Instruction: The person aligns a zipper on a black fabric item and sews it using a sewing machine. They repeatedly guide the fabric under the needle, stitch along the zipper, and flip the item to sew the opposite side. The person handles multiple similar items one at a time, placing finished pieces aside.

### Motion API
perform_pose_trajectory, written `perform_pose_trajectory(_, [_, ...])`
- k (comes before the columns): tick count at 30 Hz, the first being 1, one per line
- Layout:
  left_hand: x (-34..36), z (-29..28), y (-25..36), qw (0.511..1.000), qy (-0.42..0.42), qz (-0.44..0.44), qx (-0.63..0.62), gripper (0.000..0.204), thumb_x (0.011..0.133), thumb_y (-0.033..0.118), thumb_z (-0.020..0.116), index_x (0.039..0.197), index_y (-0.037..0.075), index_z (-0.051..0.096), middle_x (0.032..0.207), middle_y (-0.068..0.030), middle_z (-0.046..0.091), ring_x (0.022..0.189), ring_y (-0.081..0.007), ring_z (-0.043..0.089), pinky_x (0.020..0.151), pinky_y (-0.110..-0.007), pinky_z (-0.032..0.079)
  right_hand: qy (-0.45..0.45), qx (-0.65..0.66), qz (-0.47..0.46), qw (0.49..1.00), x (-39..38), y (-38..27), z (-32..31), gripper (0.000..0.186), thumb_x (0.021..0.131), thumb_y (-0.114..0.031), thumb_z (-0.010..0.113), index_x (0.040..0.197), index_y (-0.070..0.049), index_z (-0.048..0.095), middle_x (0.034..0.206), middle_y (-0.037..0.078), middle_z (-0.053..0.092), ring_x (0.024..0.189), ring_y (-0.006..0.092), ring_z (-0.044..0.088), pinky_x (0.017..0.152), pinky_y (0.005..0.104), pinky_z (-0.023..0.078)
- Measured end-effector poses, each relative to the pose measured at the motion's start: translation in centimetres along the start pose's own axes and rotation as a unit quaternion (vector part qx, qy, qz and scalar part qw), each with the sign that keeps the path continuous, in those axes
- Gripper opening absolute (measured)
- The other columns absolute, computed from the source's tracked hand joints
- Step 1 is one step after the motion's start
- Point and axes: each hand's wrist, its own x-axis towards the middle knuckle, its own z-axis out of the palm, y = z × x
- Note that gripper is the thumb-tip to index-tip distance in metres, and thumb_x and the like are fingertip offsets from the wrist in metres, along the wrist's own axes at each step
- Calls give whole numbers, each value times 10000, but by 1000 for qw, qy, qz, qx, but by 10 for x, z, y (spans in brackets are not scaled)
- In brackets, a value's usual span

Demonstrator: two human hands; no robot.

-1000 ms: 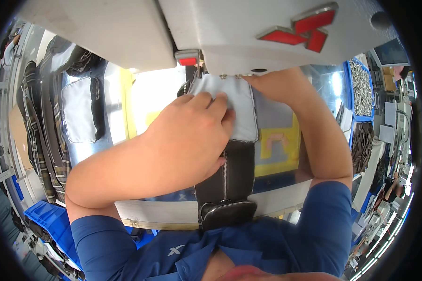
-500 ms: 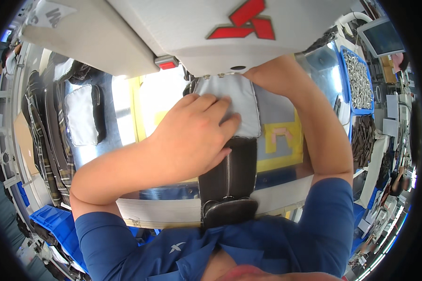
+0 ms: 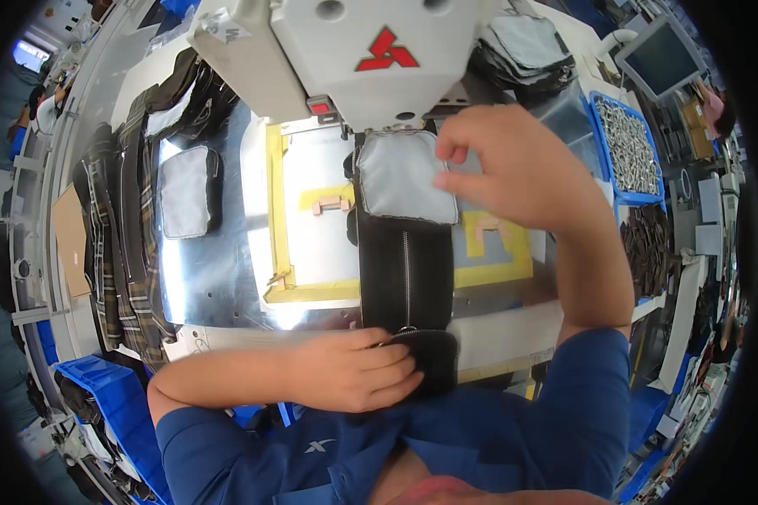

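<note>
A grey lining panel (image 3: 400,177) lies on a long black zipped fabric piece (image 3: 383,269) beneath the white machine head (image 3: 370,84), whose underside meets the panel's top edge. My right hand (image 3: 514,168) is at the panel's right edge, fingers curled with a gap between thumb and index finger, nothing visible between them. My left hand (image 3: 362,370) grips the black pouch end (image 3: 434,362) at the table's front edge, fingers curled over it. Yellow-taped templates with small pink blocks (image 3: 330,204) flank the fabric.
Another grey-lined piece (image 3: 185,192) lies left, beside plaid and dark fabric strips (image 3: 114,252). A blue bin (image 3: 109,421) is at lower left. Right are a tray of metal rings (image 3: 627,147), brown pieces (image 3: 644,244) and a screen (image 3: 661,55). More lined pieces (image 3: 522,55) are stacked behind.
My left hand has moved off the grey panel down to the black pouch end. My right hand has drawn out from under the machine head. The view now takes in more of the table's back.
</note>
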Motion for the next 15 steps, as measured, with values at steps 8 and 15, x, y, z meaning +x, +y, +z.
perform_pose_trajectory(8, [-25, 42, 64, 995, -48, -57, 61, 405, 897, 196, 660, 1292, 193, 749, 1325, -64, 702, 1147, -208, 665, 900, -358, 522, 2, -122, 66, 990, -74, 2, 66, 229, 875, -204, 747, 1007, -30, 678, 1006, 149, 653, 935, 395, 701, 797, 499, 579])
perform_pose_trajectory(15, [-29, 37, 67, 995, 29, -31, 93, 225, 893, 172, 684, 1091, 121, 777, 1200, -90, 738, 1068, -251, 698, 873, -429, 523, 247, -122, 148, 950, -155, 11, -32, 226, 952, -232, 672, 1092, -55, 683, 1075, 212, 731, 997, 435, 718, 872, 533, 573])
